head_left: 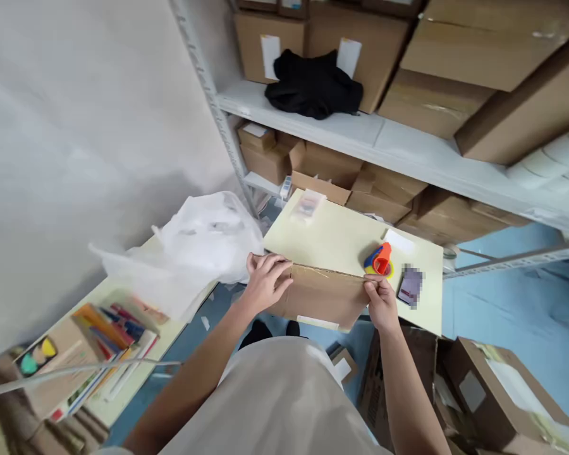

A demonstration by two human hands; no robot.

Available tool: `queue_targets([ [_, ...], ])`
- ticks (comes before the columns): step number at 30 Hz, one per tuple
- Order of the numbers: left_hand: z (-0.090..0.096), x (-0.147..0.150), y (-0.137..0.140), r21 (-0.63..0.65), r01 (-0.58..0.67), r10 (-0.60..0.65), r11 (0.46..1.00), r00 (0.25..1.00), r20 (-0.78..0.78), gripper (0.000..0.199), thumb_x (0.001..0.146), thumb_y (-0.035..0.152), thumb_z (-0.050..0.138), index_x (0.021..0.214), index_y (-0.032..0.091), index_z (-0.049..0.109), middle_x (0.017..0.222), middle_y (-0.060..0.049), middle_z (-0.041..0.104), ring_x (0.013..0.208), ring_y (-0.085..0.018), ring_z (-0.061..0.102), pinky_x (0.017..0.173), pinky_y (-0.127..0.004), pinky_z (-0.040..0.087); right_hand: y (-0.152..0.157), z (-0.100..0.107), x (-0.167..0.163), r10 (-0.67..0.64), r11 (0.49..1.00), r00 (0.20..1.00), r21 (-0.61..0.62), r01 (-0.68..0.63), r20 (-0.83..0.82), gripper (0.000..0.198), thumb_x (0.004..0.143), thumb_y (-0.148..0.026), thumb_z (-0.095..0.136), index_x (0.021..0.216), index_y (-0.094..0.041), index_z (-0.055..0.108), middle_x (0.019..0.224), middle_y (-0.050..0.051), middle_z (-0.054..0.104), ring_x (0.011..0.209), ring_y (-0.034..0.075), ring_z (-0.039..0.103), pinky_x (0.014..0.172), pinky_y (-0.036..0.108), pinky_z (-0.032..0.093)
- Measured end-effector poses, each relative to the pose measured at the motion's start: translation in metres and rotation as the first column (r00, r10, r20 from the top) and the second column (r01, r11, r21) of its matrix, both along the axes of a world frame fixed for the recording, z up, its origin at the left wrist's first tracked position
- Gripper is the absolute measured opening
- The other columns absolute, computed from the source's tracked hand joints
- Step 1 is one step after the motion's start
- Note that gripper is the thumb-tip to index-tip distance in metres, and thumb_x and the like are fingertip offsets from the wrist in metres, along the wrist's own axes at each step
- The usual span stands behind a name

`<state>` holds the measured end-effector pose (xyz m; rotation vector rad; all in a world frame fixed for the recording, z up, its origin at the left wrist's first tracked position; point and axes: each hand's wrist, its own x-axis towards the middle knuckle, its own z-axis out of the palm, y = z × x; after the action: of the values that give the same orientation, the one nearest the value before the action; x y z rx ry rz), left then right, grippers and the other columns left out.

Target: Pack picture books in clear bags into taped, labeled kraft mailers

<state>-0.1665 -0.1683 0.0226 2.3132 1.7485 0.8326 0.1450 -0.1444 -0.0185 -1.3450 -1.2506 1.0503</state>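
A brown cardboard box (329, 296) is held in front of my body, at the near edge of the pale yellow table (325, 237). My left hand (268, 282) grips its upper left corner, the fingers bent over the edge. At the upper right corner, my right hand (383, 302) pinches the cardboard between thumb and fingers. A white label (317, 323) shows low on the side facing me. Just beyond my right hand lies an orange and blue tape dispenser (379, 259), with a phone (410, 286) to its right.
Behind the table stands a metal shelf (303, 129) with cardboard boxes and a black cloth (315, 85). At left, a white plastic bag (208, 237) and a box of pens (116, 328) rest on another table. Several boxes (502, 392) sit on the floor at right.
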Motion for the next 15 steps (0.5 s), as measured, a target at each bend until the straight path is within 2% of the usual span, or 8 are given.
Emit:
queue_targets([
  [3, -0.004, 0.020, 0.034, 0.009, 0.027, -0.027, 1.000, 0.999, 0.036, 0.018, 0.087, 0.037, 0.056, 0.097, 0.025, 0.065, 0.103, -0.007, 0.066, 0.103, -0.025, 0.056, 0.107, -0.054, 0.010, -0.006, -0.009, 0.016, -0.111, 0.994, 0.993, 0.003, 0.111, -0.025, 0.022, 0.080, -0.042, 0.062, 0.090, -0.022, 0.062, 0.076, 0.000, 0.057, 0.070, 0.015, 0.050, 0.066, 0.028, 0.039],
  [7, -0.012, 0.029, 0.079, 0.015, 0.113, -0.114, 0.993, 0.990, 0.085, 0.014, 0.088, 0.035, 0.056, 0.088, 0.025, 0.065, 0.102, -0.006, 0.065, 0.102, -0.024, 0.056, 0.109, -0.053, 0.007, 0.004, -0.011, 0.016, -0.254, 0.967, 0.967, 0.012, 0.255, -0.033, 0.024, 0.079, -0.042, 0.063, 0.091, -0.022, 0.063, 0.079, 0.000, 0.060, 0.073, 0.015, 0.053, 0.071, 0.029, 0.040],
  [11, -0.017, 0.025, 0.122, 0.036, 0.121, -0.125, 0.992, 0.983, 0.133, 0.012, 0.085, 0.033, 0.059, 0.084, 0.022, 0.065, 0.105, -0.009, 0.060, 0.105, -0.026, 0.053, 0.107, -0.054, 0.011, 0.030, -0.002, 0.006, -0.293, 0.956, 0.956, 0.001, 0.293, -0.022, 0.027, 0.078, -0.044, 0.063, 0.090, -0.021, 0.062, 0.080, 0.000, 0.062, 0.072, 0.015, 0.055, 0.072, 0.030, 0.042],
  [15, -0.020, 0.014, 0.162, 0.010, 0.181, -0.180, 0.983, 0.969, 0.168, 0.015, 0.085, 0.034, 0.058, 0.080, 0.021, 0.064, 0.104, -0.009, 0.053, 0.104, -0.025, 0.048, 0.108, -0.054, 0.014, 0.066, 0.012, -0.004, -0.343, 0.939, 0.939, 0.011, 0.343, 0.032, 0.031, 0.076, -0.047, 0.064, 0.091, -0.020, 0.062, 0.082, 0.002, 0.063, 0.075, 0.016, 0.057, 0.072, 0.032, 0.044],
])
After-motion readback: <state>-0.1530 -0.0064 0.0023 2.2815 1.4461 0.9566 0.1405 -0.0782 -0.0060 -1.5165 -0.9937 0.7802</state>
